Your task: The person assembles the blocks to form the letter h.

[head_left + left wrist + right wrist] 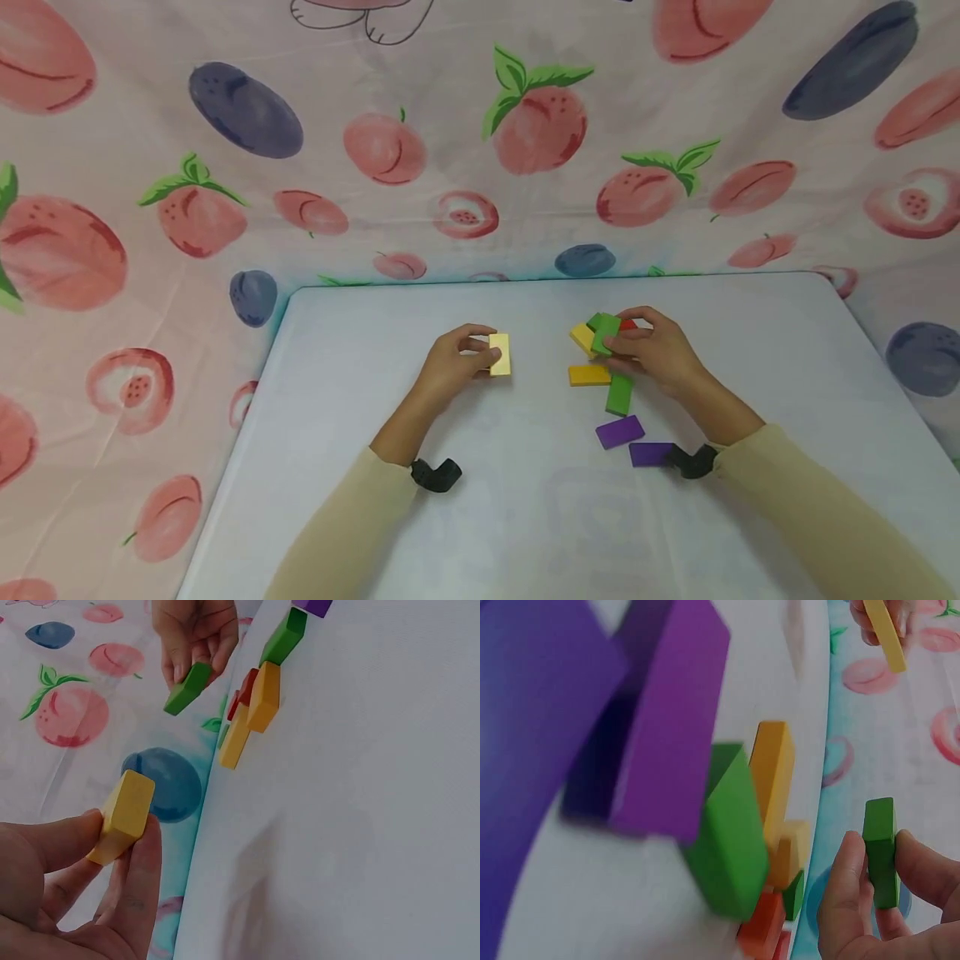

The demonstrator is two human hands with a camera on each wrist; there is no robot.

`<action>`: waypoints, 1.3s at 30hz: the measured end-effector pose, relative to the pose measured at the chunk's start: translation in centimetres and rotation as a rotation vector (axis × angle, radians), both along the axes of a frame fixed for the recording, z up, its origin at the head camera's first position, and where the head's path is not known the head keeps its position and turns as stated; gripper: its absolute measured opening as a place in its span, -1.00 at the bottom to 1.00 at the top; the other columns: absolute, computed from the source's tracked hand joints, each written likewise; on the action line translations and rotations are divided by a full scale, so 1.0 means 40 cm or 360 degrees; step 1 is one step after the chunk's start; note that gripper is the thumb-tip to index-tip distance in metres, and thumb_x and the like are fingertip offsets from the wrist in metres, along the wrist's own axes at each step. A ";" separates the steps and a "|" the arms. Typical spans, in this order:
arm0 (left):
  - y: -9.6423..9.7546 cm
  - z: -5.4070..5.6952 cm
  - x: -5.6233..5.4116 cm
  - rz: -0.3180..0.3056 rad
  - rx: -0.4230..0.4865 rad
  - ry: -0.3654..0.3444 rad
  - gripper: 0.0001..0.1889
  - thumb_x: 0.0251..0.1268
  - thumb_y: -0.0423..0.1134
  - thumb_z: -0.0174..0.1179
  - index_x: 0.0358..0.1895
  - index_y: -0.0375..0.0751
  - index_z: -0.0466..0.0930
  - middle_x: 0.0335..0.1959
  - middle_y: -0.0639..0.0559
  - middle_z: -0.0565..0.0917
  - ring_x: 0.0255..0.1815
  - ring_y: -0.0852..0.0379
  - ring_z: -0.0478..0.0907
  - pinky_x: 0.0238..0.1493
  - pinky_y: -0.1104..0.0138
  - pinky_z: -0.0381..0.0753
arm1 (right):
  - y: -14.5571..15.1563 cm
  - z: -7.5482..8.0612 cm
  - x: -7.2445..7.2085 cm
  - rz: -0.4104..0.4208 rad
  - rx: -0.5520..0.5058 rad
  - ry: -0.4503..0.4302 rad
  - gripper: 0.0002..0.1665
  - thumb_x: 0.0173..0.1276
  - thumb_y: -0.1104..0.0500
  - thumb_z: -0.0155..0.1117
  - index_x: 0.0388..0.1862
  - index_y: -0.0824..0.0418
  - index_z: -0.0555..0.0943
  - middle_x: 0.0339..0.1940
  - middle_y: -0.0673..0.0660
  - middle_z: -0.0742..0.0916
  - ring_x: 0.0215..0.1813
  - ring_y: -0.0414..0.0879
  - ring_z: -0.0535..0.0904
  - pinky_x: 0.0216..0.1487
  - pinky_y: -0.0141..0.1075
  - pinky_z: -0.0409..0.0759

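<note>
My left hand [455,364] pinches a yellow block [500,354] between thumb and fingers, left of the middle of the white table. In the left wrist view the same yellow block [126,814] shows tilted in the fingertips. My right hand [660,350] pinches a green block [606,334] above a loose group of blocks. The right wrist view shows this green block [881,851] between thumb and fingers, apart from the others. Below it lie a yellow block [589,376], another green block [619,395] and a partly covered red block [628,325].
Two purple blocks, one tilted [620,432] and one nearer [649,454], lie by the right forearm. A further yellow block [582,338] sits at the group's back. The white table [360,375] meets a fruit-patterned cloth [450,125] at its far edge.
</note>
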State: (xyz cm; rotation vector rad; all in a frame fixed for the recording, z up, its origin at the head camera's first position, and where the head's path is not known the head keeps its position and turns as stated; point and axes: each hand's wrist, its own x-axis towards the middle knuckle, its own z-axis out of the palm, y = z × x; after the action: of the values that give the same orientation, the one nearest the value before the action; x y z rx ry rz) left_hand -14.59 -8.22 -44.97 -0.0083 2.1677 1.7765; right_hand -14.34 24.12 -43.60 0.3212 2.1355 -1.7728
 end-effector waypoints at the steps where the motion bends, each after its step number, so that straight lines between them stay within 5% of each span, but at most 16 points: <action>1: -0.006 -0.001 0.004 0.0000 -0.0013 -0.0013 -0.62 0.33 -0.31 0.37 0.19 -0.07 0.64 -0.03 -0.16 0.66 -0.14 0.04 0.72 -0.07 0.19 0.78 | -0.010 0.000 -0.004 0.0009 -0.0014 -0.0016 -0.24 0.42 0.15 0.40 0.48 0.18 0.25 0.00 0.12 0.67 -0.09 -0.06 0.79 0.02 -0.27 0.72; 11: -0.049 -0.028 0.063 -0.0051 -0.0249 -0.0052 -0.63 0.25 -0.25 0.43 0.12 -0.02 0.66 -0.11 -0.07 0.66 -0.24 0.11 0.70 -0.18 0.27 0.75 | -0.117 -0.016 -0.028 0.0110 -0.0212 -0.0030 -0.29 0.41 0.31 0.36 0.45 0.29 0.26 0.23 0.37 0.56 -0.04 0.04 0.80 0.03 -0.18 0.73; 19: -0.071 -0.050 0.102 -0.0069 -0.0449 0.0040 -0.69 0.22 -0.21 0.45 0.03 -0.02 0.70 -0.27 0.02 0.73 -0.34 0.15 0.66 -0.30 0.33 0.61 | -0.201 -0.035 -0.041 0.0145 -0.0133 -0.0073 -0.31 0.35 0.23 0.46 0.39 0.17 0.38 0.24 0.34 0.61 -0.04 -0.01 0.76 0.13 -0.06 0.68; 28: -0.061 -0.077 0.121 -0.0114 -0.0507 0.0106 -0.70 0.19 -0.22 0.47 0.00 -0.08 0.71 -0.33 0.04 0.76 -0.35 0.19 0.67 -0.29 0.33 0.61 | -0.292 -0.059 -0.040 0.0167 -0.0103 -0.0109 -0.39 0.32 0.22 0.48 0.30 0.10 0.46 0.14 0.28 0.67 -0.09 -0.04 0.75 -0.01 -0.17 0.75; 39: -0.047 -0.074 0.126 -0.0096 -0.0608 0.0243 -0.68 0.16 -0.23 0.49 -0.02 -0.20 0.73 -0.30 0.02 0.77 -0.52 0.24 0.55 -0.48 0.37 0.48 | -0.356 -0.084 -0.035 0.0191 -0.0024 -0.0068 -0.45 0.26 0.30 0.51 0.20 0.13 0.54 -0.02 0.25 0.71 -0.23 -0.05 0.77 -0.18 -0.21 0.78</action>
State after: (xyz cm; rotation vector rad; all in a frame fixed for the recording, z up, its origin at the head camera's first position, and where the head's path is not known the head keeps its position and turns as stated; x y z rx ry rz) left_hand -9.56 -10.11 -47.94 0.1032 2.5558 1.3458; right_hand -15.72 9.88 -46.98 0.2201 2.0655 -1.6992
